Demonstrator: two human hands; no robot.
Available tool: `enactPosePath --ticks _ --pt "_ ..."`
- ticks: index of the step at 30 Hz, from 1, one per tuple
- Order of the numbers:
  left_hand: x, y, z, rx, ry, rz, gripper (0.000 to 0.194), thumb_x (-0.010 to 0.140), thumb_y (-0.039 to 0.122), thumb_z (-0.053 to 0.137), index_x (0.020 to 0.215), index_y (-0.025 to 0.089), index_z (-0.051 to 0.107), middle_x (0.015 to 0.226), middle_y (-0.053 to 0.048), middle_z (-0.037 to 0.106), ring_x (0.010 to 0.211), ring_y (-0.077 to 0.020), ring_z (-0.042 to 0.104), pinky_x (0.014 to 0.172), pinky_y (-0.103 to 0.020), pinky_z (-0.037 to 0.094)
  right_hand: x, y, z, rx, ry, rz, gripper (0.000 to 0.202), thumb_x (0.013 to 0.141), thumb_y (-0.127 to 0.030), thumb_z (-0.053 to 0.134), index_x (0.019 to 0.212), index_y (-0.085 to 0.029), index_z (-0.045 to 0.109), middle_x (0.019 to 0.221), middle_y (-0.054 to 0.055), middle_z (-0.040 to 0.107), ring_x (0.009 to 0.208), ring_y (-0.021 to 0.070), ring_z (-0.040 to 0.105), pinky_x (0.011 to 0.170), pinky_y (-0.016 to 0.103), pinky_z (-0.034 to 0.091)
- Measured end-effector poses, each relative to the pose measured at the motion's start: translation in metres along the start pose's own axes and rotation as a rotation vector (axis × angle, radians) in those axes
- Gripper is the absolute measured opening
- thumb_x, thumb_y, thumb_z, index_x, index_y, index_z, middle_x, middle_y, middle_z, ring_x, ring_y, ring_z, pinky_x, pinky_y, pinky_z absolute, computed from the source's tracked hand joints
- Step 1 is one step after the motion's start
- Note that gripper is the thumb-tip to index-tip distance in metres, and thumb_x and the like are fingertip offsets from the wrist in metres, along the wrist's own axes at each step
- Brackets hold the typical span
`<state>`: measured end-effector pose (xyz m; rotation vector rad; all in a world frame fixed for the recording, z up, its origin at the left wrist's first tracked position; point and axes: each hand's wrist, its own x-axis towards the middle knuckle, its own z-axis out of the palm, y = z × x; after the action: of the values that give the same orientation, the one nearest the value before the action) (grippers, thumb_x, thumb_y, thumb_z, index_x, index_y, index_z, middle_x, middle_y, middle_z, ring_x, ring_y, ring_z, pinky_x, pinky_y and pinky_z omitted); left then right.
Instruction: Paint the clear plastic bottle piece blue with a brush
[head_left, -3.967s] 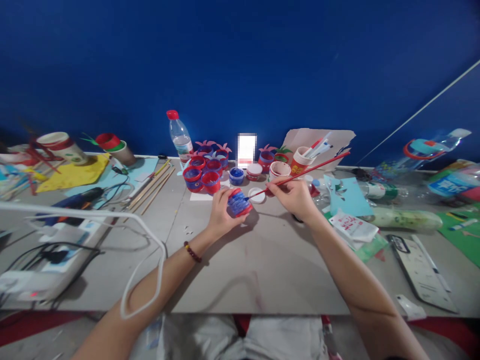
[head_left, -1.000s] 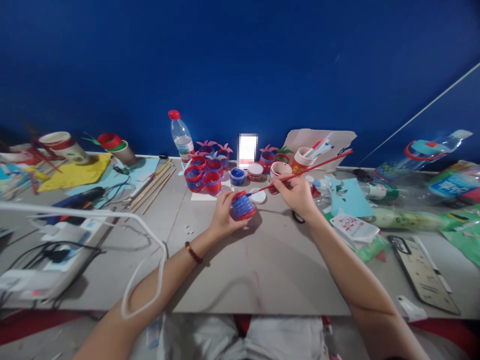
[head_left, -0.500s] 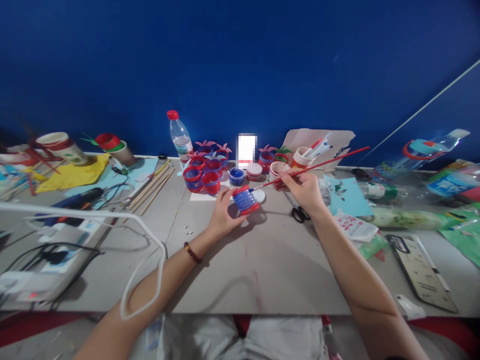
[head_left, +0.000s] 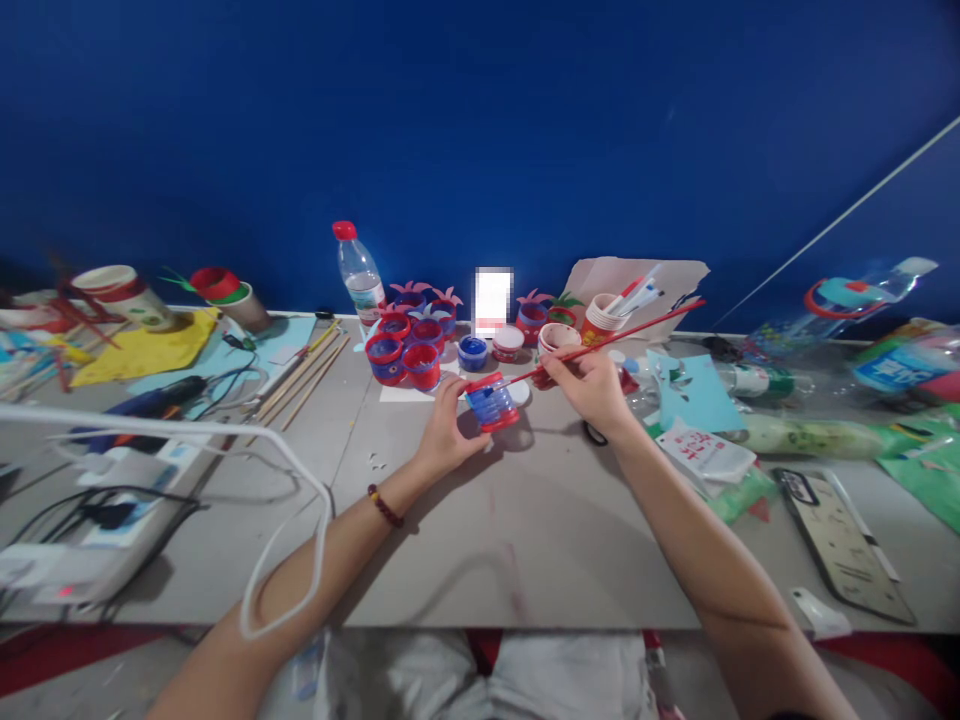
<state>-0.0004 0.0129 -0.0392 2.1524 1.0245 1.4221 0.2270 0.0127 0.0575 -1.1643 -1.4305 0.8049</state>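
Observation:
My left hand point(head_left: 448, 432) grips a small ridged cup point(head_left: 491, 403), blue in the middle with red ends and lying on its side. My right hand point(head_left: 589, 388) pinches a long red paintbrush point(head_left: 637, 326), whose tip reaches the cup's upper side. Behind the cup stand an open jar of blue paint point(head_left: 472, 351) and a white-topped jar point(head_left: 508, 343). A paper cup point(head_left: 559, 338) stands just beyond my right fingers. Several red and blue cups point(head_left: 422, 366) are grouped behind my left hand.
A red-capped bottle point(head_left: 358, 275) stands at the back. Scissors point(head_left: 595, 434) lie partly under my right wrist. At the left are wooden sticks point(head_left: 300, 375), a power strip point(head_left: 142, 530) and a white cable point(head_left: 225, 428); at the right, a phone point(head_left: 844, 550) and plastic bottles point(head_left: 765, 381).
My right hand has shifted left and slightly down with the brush, covering more of the scissors. The cup in my left hand has turned slightly.

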Motion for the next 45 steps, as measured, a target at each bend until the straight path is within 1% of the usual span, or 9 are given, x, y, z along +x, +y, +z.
enactPosePath --ticks 6,12,16,21,25,27,32,38,45 --pt "0.000 0.001 0.001 -0.006 0.025 -0.012 0.074 0.064 0.025 0.080 0.129 0.024 0.043 0.126 -0.010 0.053 0.121 -0.0312 0.055 0.104 -0.052 0.048 0.001 -0.006 -0.003 -0.100 0.046 -0.047 0.049 0.075 -0.066 0.070 0.070 -0.017 0.070 0.068 0.009 0.075 0.062 0.0226 0.072 0.062 0.034 0.061" --pt "-0.001 -0.002 0.002 -0.033 0.029 -0.010 0.073 0.064 0.025 0.080 0.128 0.024 0.045 0.127 -0.010 0.053 0.122 -0.0309 0.055 0.104 -0.052 0.049 0.000 -0.011 -0.006 -0.134 0.072 -0.037 0.049 0.075 -0.066 0.071 0.069 -0.017 0.071 0.066 0.009 0.075 0.063 0.0245 0.073 0.060 0.034 0.060" --pt "-0.001 -0.005 0.002 -0.019 0.043 -0.009 0.076 0.064 0.025 0.080 0.131 0.024 0.044 0.128 -0.011 0.053 0.122 -0.0317 0.054 0.103 -0.053 0.049 0.004 -0.005 -0.010 -0.118 0.078 -0.033 0.047 0.077 -0.064 0.070 0.068 -0.018 0.070 0.067 0.008 0.075 0.063 0.0243 0.073 0.064 0.036 0.062" --pt "0.000 -0.003 0.000 0.056 0.064 0.012 0.075 0.063 0.025 0.082 0.129 0.024 0.046 0.125 -0.011 0.055 0.121 -0.0321 0.055 0.105 -0.055 0.047 0.007 0.005 -0.016 -0.018 0.086 -0.029 0.045 0.075 -0.064 0.072 0.071 -0.019 0.071 0.068 0.007 0.075 0.063 0.0230 0.073 0.067 0.037 0.064" --pt "0.001 0.001 -0.002 0.080 0.012 0.013 0.071 0.064 0.024 0.081 0.127 0.025 0.048 0.125 -0.011 0.054 0.122 -0.0318 0.055 0.105 -0.054 0.047 0.003 0.002 -0.010 0.012 0.014 0.004 0.044 0.077 -0.060 0.074 0.073 -0.017 0.071 0.070 0.008 0.076 0.063 0.0212 0.073 0.066 0.036 0.063" --pt "0.000 0.002 -0.003 0.092 -0.004 0.008 0.072 0.064 0.026 0.081 0.128 0.025 0.047 0.126 -0.011 0.053 0.122 -0.0322 0.054 0.104 -0.054 0.047 0.000 -0.002 -0.003 0.018 -0.010 0.011 0.046 0.075 -0.062 0.074 0.074 -0.016 0.071 0.068 0.008 0.075 0.062 0.0209 0.072 0.065 0.035 0.063" --pt "-0.001 0.001 -0.003 0.083 -0.002 0.006 0.071 0.066 0.026 0.081 0.128 0.024 0.046 0.128 -0.012 0.053 0.124 -0.0318 0.054 0.105 -0.054 0.047 -0.004 -0.009 0.006 -0.016 0.030 0.004 0.052 0.070 -0.070 0.073 0.070 -0.017 0.068 0.062 0.007 0.073 0.058 0.0210 0.071 0.061 0.034 0.062" --pt "0.000 -0.002 -0.001 0.049 0.052 0.016 0.073 0.065 0.027 0.082 0.129 0.024 0.047 0.126 -0.011 0.055 0.122 -0.0315 0.054 0.105 -0.054 0.047 0.001 -0.005 -0.002 -0.067 0.054 -0.026 0.055 0.073 -0.072 0.070 0.071 -0.017 0.070 0.067 0.009 0.075 0.061 0.0234 0.073 0.062 0.035 0.063" --pt "0.000 -0.005 0.002 0.011 0.067 -0.004 0.074 0.064 0.027 0.082 0.129 0.024 0.047 0.125 -0.011 0.055 0.119 -0.0309 0.056 0.102 -0.052 0.050 0.007 0.004 -0.011 -0.065 0.091 -0.010 0.052 0.073 -0.070 0.070 0.071 -0.018 0.071 0.066 0.008 0.075 0.063 0.0243 0.073 0.067 0.038 0.064"
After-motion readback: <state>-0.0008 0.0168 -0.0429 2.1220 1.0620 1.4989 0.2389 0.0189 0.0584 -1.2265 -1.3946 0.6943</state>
